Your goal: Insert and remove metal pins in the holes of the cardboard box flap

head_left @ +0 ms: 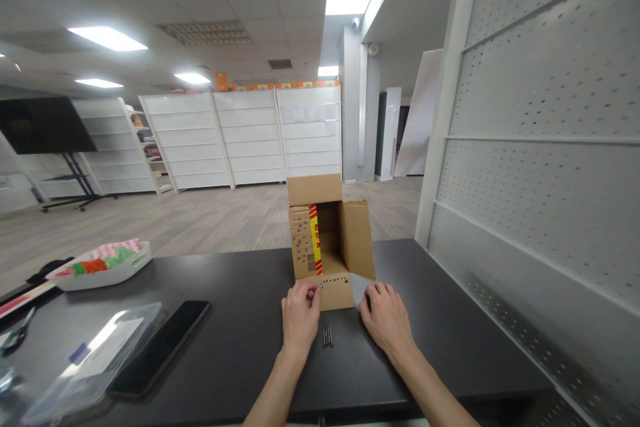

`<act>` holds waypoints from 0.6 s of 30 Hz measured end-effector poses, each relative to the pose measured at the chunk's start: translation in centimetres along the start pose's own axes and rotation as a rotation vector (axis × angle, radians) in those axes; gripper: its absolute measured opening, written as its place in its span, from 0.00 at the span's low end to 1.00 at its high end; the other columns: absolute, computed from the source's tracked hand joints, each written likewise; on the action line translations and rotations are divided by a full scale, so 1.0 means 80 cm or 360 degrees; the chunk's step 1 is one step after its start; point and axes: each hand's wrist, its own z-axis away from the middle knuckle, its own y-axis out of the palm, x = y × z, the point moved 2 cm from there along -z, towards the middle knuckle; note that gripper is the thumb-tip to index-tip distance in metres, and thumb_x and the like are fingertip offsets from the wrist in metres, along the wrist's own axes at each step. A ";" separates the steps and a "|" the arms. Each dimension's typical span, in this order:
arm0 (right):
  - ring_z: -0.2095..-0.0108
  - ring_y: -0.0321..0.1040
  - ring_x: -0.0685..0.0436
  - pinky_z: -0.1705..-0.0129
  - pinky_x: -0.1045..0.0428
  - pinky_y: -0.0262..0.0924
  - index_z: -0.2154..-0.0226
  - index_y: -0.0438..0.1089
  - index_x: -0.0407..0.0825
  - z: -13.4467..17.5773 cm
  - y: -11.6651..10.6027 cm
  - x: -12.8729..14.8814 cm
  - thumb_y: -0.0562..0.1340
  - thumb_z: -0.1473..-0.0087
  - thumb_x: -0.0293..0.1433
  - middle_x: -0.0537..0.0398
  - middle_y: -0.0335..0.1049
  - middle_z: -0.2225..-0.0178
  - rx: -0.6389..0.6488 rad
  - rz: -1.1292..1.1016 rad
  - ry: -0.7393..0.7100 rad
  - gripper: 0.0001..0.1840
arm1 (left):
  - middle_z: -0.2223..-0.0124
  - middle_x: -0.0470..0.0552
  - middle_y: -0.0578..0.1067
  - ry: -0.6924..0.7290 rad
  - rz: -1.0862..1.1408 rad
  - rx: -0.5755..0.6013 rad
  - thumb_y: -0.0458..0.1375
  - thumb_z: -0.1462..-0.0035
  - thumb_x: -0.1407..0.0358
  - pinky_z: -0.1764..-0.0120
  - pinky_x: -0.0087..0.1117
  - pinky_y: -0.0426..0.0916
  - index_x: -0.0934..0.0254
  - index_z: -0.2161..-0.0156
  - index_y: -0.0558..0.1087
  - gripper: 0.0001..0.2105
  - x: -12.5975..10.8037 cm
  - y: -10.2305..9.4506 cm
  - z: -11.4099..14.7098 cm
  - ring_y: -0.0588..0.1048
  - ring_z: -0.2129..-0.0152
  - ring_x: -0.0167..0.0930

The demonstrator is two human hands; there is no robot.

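A cardboard box [334,240] lies on its side near the far edge of a dark table [240,327], straight ahead of the person, with its open end facing the 2 hands. Its top flap [314,189] stands up, its left flap [301,243] carries dark round spots, and its right flap [359,238] swings outward. The bottom flap [336,293] lies forward, with a row of small dark dots along its fold. A strip of yellow and red tape [315,240] runs down the left side of the opening.

The left hand [301,313] is at the left edge of the bottom flap, thumb and forefinger narrow, nearly together; I cannot tell whether something small sits between them. The right hand [386,312] is palm down just beside the right flap, fingers curled; their tips are hidden, so I cannot tell if they hold anything.

A few thin metal rods [327,331] lie side by side on the table between the hands. Farther left are a black phone [163,345], a clear plastic case [103,357] and a white basket [107,275].
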 end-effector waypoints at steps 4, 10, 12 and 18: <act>0.60 0.62 0.42 0.60 0.50 0.48 0.68 0.69 0.49 0.000 -0.001 0.000 0.53 0.40 0.29 0.50 0.69 0.65 0.0011 0.0011 0.0008 0.09 | 0.68 0.47 0.74 -0.0132 -0.0113 0.0168 0.54 0.43 0.67 0.64 0.32 0.59 0.60 0.69 0.71 0.05 -0.001 -0.009 0.013 0.72 0.67 0.33; 0.60 0.62 0.43 0.60 0.50 0.48 0.68 0.68 0.49 0.001 -0.001 0.001 0.54 0.40 0.29 0.50 0.69 0.64 -0.0007 0.0009 0.0003 0.09 | 0.67 0.46 0.73 -0.0263 -0.0211 0.0441 0.54 0.46 0.68 0.62 0.34 0.55 0.59 0.69 0.71 0.04 -0.002 -0.026 0.038 0.70 0.65 0.33; 0.60 0.62 0.43 0.60 0.50 0.48 0.68 0.68 0.49 0.001 0.000 0.000 0.54 0.40 0.30 0.51 0.69 0.64 0.0000 0.0007 0.0005 0.09 | 0.67 0.46 0.73 -0.0247 -0.0238 0.0493 0.54 0.47 0.67 0.62 0.35 0.54 0.59 0.69 0.71 0.03 -0.004 -0.029 0.045 0.70 0.65 0.34; 0.60 0.62 0.42 0.61 0.49 0.48 0.68 0.69 0.49 0.001 0.000 0.000 0.53 0.40 0.29 0.51 0.69 0.65 -0.0004 0.0001 0.0005 0.09 | 0.66 0.47 0.73 -0.0198 -0.0313 0.0501 0.55 0.48 0.65 0.62 0.34 0.54 0.58 0.69 0.71 0.02 -0.008 -0.028 0.053 0.69 0.65 0.35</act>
